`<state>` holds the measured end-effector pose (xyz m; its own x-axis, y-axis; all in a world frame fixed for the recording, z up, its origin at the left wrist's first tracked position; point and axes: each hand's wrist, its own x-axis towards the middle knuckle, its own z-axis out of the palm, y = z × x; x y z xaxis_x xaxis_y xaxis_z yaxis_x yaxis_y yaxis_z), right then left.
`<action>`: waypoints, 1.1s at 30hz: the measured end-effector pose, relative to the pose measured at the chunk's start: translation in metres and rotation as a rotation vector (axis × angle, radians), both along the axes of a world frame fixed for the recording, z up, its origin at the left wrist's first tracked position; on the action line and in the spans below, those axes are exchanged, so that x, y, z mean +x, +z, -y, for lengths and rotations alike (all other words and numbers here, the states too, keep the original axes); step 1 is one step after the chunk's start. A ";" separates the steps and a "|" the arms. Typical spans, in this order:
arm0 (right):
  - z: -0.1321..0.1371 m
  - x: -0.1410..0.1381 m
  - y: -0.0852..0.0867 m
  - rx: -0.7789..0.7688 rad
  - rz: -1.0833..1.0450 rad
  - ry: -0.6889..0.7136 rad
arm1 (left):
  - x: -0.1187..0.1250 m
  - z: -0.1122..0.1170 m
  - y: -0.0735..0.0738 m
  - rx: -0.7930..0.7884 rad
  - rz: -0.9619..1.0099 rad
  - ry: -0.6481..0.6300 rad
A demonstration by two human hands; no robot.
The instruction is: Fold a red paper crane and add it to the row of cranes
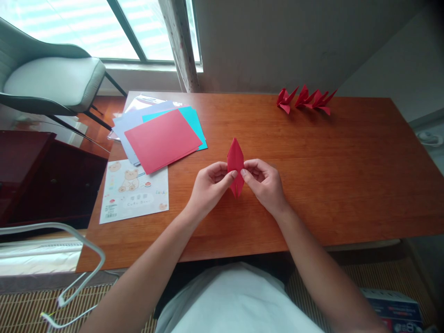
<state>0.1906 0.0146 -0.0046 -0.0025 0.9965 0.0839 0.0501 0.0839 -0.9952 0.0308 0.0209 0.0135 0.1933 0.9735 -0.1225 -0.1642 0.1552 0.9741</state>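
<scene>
A red folded paper piece point(235, 155), long and diamond-shaped with a crease down its middle, is held upright over the table between my two hands. My left hand point(214, 184) pinches its left edge, the thumb lying across the front. On the opposite edge, the thumb and fingers of my right hand point(264, 183) are closed on it too. My curled fingers hide parts of both side edges. Several finished red paper cranes point(305, 99) stand together at the far side of the table, well beyond my right hand.
Left of my hands lies a stack of red sheets point(163, 138) over turquoise paper point(194, 122) and pale lilac paper point(128, 127). A bear-printed white sheet point(135, 196) is nearer me. The wooden table point(347, 175) extends right; a chair point(52, 81) stands by the window.
</scene>
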 end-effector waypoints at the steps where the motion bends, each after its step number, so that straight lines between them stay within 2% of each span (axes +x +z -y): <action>1: 0.000 0.000 0.001 -0.006 -0.008 0.012 | 0.000 0.000 0.000 -0.011 0.004 -0.023; 5: 0.000 0.001 0.005 -0.069 -0.056 0.081 | -0.001 0.002 -0.001 -0.032 0.006 -0.024; 8: 0.000 0.002 0.006 -0.079 -0.090 0.119 | -0.002 0.002 -0.001 -0.062 0.012 -0.072; 18: -0.001 0.007 0.007 -0.075 -0.128 0.002 | -0.003 0.003 0.010 -0.191 -0.054 -0.349; 27: -0.004 0.005 0.003 -0.042 -0.168 -0.190 | -0.002 0.006 0.015 -0.114 -0.123 -0.391; 33: -0.003 0.000 0.001 -0.022 -0.136 -0.145 | 0.002 0.007 0.014 -0.086 -0.086 -0.281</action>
